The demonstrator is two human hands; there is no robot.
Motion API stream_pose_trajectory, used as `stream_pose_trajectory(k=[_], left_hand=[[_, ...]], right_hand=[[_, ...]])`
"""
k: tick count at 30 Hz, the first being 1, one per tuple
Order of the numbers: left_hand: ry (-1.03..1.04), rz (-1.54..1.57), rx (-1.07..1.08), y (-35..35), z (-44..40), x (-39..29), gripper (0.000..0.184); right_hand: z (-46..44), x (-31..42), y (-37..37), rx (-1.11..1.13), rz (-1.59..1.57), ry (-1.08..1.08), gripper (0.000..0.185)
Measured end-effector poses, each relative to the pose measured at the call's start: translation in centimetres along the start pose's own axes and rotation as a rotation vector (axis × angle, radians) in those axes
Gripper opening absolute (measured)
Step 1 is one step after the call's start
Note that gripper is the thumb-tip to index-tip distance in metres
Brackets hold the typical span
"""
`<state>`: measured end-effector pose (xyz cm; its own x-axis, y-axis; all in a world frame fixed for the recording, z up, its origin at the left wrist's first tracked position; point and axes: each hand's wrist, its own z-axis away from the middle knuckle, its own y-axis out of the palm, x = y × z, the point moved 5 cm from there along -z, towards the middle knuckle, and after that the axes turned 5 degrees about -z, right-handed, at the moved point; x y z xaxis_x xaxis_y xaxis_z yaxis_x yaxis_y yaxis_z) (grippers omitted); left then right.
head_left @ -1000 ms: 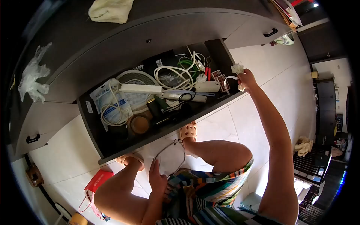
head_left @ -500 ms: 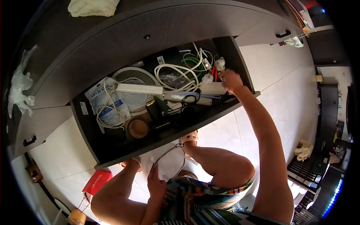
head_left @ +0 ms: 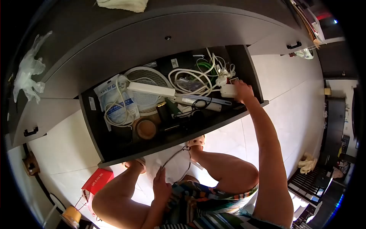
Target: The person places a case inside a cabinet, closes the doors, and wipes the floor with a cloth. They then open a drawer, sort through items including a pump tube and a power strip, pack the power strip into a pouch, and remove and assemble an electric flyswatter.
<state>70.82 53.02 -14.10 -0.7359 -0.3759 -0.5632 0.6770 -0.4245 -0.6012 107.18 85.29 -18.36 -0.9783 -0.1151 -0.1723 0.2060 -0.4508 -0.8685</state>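
Below the drawer, my left hand (head_left: 162, 187) is closed on the dark-corded rim of a white bag (head_left: 173, 164) between my legs. My right hand (head_left: 244, 91) is inside the right end of the open drawer (head_left: 126, 155), its fingers closed round the end of a white box-shaped thing (head_left: 228, 91); the fingertips are partly hidden. Beside it lie white plugs and a bundle of white cable (head_left: 190, 89). Further left are a white power strip (head_left: 150, 89), a racket-shaped mesh swatter (head_left: 145, 101), a blue-and-white packet (head_left: 114, 95) and a roll of brown tape (head_left: 146, 128).
The dark cabinet front (head_left: 167, 26) curves behind the drawer. A clear plastic bag (head_left: 28, 72) hangs at the left. A red box (head_left: 98, 180) stands on the tiled floor near my left leg. A pale cloth (head_left: 124, 4) lies on the cabinet top.
My right hand has moved from the small things at the drawer's right side onto the white box's end. My left hand stays on the bag. The view has shifted slightly.
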Motion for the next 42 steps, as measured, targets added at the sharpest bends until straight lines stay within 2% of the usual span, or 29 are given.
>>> stream_pose_trajectory(k=[3,6,9,12,15,18,21,22,25,28,31,32,35,36,38,39,40,41,42], left_hand=[[-0.018,-0.031,0.082,0.9,0.4,0.6,0.056],[-0.067,-0.044,0.161,2.2,0.4,1.8,0.054],[-0.1,-0.054,0.196,2.1,0.8,1.9,0.051],[-0.083,-0.068,0.142,3.3,1.0,3.0,0.049],[-0.085,-0.035,0.103,3.5,1.1,3.1,0.048],[-0.123,-0.051,0.131,2.9,1.1,2.9,0.047],[-0.141,-0.091,0.17,3.0,1.7,3.1,0.043],[-0.143,-0.101,0.174,3.2,1.6,3.4,0.041],[-0.028,-0.1,0.136,4.4,1.9,3.5,0.039],[-0.058,-0.103,0.245,3.4,2.1,2.2,0.038],[-0.022,-0.05,0.105,3.1,2.1,2.1,0.037],[-0.018,-0.015,0.073,2.2,2.2,1.4,0.035],[0.091,0.075,-0.005,1.2,2.8,1.1,0.032],[0.103,0.122,-0.106,1.2,2.8,1.4,0.031],[0.121,0.246,-0.167,-0.1,2.8,1.1,0.03],[0.135,0.309,-0.193,-1.0,2.6,0.7,0.03],[0.051,0.506,-0.062,-2.2,2.8,0.1,0.029],[0.016,0.838,0.049,-2.6,2.7,-0.3,0.033],[-0.026,1.158,0.177,-2.7,3.0,-0.8,0.036]], right_hand=[[0.3,-0.5,-0.2,0.045,0.056,0.062,0.061],[-0.8,-0.6,2.8,0.077,0.065,0.087,0.054],[-0.8,0.6,3.5,-0.065,0.021,0.125,0.05],[0.0,5.1,0.0,0.048,0.007,0.0,0.055],[0.7,9.8,-3.2,-0.095,-0.258,-0.213,0.063],[-0.3,12.3,-3.3,-0.117,-0.421,-0.222,0.071],[-0.4,14.1,-4.4,-0.088,-0.284,-0.061,0.073],[0.8,15.4,-6.3,-0.206,-0.146,0.005,0.074],[2.0,20.1,-6.0,-0.175,-0.063,-0.419,0.077],[3.0,25.0,-4.4,-0.076,-0.134,-0.448,0.072],[1.2,27.1,-3.5,0.078,-0.224,-0.247,0.071],[0.4,27.1,-3.1,0.05,-0.309,-0.239,0.06],[-0.1,26.2,-3.3,-0.037,-0.409,-0.337,0.05],[0.6,25.7,-3.9,-0.057,-0.566,-0.406,0.045],[4.0,23.7,-7.5,-0.108,-0.873,-0.532,0.036],[6.5,23.3,-9.7,-0.047,-0.997,-0.551,0.034],[9.7,23.2,-12.1,-0.035,-1.142,-0.606,0.034],[13.1,23.4,-14.0,-0.023,-1.293,-0.657,0.035],[16.4,23.5,-15.0,0.001,-1.275,-0.739,0.035]])
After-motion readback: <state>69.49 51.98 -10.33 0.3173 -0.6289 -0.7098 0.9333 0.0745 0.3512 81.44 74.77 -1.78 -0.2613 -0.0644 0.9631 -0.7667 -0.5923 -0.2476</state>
